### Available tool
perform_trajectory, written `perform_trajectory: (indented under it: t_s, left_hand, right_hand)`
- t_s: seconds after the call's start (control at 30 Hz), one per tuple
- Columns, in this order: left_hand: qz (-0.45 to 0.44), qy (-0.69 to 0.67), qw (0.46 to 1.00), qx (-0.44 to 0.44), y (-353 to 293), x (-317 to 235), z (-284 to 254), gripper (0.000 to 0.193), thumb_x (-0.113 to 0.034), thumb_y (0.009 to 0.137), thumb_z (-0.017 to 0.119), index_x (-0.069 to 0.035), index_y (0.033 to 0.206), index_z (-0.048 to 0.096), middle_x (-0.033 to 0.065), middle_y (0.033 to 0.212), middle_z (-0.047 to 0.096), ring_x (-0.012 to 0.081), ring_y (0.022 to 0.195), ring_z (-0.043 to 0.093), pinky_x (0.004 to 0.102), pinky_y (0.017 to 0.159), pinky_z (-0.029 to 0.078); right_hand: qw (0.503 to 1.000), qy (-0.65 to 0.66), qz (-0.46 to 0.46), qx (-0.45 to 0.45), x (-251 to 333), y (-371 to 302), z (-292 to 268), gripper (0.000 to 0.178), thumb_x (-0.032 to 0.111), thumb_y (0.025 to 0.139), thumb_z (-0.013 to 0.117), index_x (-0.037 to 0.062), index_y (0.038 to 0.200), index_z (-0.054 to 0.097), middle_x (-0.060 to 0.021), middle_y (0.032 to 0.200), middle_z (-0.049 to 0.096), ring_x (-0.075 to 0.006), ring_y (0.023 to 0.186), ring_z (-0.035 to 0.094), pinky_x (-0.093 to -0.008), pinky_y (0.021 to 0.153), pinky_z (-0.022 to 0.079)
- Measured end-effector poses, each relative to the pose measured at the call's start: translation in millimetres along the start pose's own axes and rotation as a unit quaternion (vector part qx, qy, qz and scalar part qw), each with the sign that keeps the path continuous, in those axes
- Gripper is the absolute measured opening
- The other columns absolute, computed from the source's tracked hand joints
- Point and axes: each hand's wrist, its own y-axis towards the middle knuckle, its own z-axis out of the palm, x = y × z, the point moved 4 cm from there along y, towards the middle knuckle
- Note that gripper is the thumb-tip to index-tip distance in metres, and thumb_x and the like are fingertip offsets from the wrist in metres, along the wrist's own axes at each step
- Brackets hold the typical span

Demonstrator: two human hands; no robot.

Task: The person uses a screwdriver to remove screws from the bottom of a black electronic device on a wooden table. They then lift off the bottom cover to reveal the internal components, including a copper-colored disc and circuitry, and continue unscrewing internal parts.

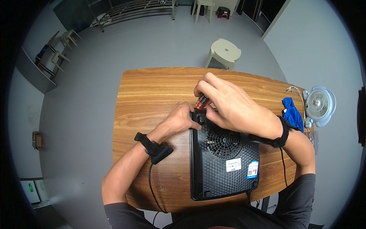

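A black laptop cooling pad lies underside up on the table, its round fan grille and two stickers facing me. My left hand grips the pad's far left corner, thumb on top and fingers along the side. Above that same corner, my right hand is closed around a red and black screwdriver, held tilted. The screwdriver's tip is hidden, so I cannot tell whether it sits in a screw. Several small screws lie loose on the wood left of the pad.
The wooden table has a small white fan and a blue cloth at its right edge. Black cables run from the bands on both my wrists. Beyond the far edge stands a cream plastic stool; a metal rack is farther back.
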Motion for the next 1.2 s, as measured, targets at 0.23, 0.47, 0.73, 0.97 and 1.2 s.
perform_trajectory:
  t_s: [0.23, 0.47, 0.73, 0.97, 1.2]
  left_hand:
    - [0.0, 0.016, 1.0, -0.004, -2, -1, 0, 0.074, -0.026, 0.06, 0.098, 0.014, 0.113, 0.065, 0.0309, 0.11, 0.065, 0.0405, 0.113, 0.062, 0.0423, 0.098, 0.052]
    - [0.008, 0.012, 1.0, -0.012, -3, -6, -1, 0.071, -0.024, 0.059, 0.098, 0.014, 0.111, 0.066, 0.0314, 0.11, 0.065, 0.0407, 0.115, 0.061, 0.0425, 0.099, 0.051]
    - [-0.003, -0.003, 1.0, -0.009, -5, -6, -2, 0.071, -0.022, 0.059, 0.098, 0.013, 0.112, 0.066, 0.0316, 0.113, 0.064, 0.0416, 0.114, 0.062, 0.0429, 0.099, 0.051]
    - [-0.013, 0.038, 0.999, -0.02, -6, -10, -2, 0.074, -0.022, 0.059, 0.098, 0.011, 0.116, 0.065, 0.0314, 0.12, 0.061, 0.0417, 0.117, 0.061, 0.043, 0.102, 0.051]
    - [-0.016, 0.025, 0.999, -0.028, -10, -13, -3, 0.074, -0.023, 0.059, 0.098, 0.011, 0.116, 0.065, 0.0295, 0.12, 0.06, 0.0409, 0.116, 0.061, 0.0427, 0.102, 0.051]
  right_hand:
    - [1.0, 0.0, -0.001, 0.011, 1, 0, 2, 0.025, 0.004, 0.087, 0.066, -0.0005, 0.106, 0.052, -0.0174, 0.105, 0.053, -0.0373, 0.092, 0.061, -0.046, 0.078, 0.052]
    - [1.0, 0.023, -0.015, 0.008, 1, -3, 1, 0.028, 0.002, 0.086, 0.067, -0.0036, 0.106, 0.048, -0.0193, 0.106, 0.051, -0.0372, 0.097, 0.059, -0.0451, 0.081, 0.051]
    - [0.999, 0.035, -0.01, -0.003, -3, -4, 0, 0.029, 0.001, 0.086, 0.065, -0.0024, 0.11, 0.049, -0.0189, 0.105, 0.051, -0.0374, 0.097, 0.057, -0.0446, 0.084, 0.049]
    - [1.0, 0.027, -0.005, 0.003, -3, -4, 0, 0.029, 0.0, 0.086, 0.064, -0.0015, 0.111, 0.049, -0.018, 0.105, 0.051, -0.0373, 0.097, 0.056, -0.0442, 0.085, 0.049]
    - [0.999, 0.023, -0.022, 0.001, 0, -5, -2, 0.026, 0.003, 0.089, 0.064, -0.0036, 0.107, 0.047, -0.0194, 0.104, 0.051, -0.0374, 0.096, 0.056, -0.0456, 0.082, 0.049]
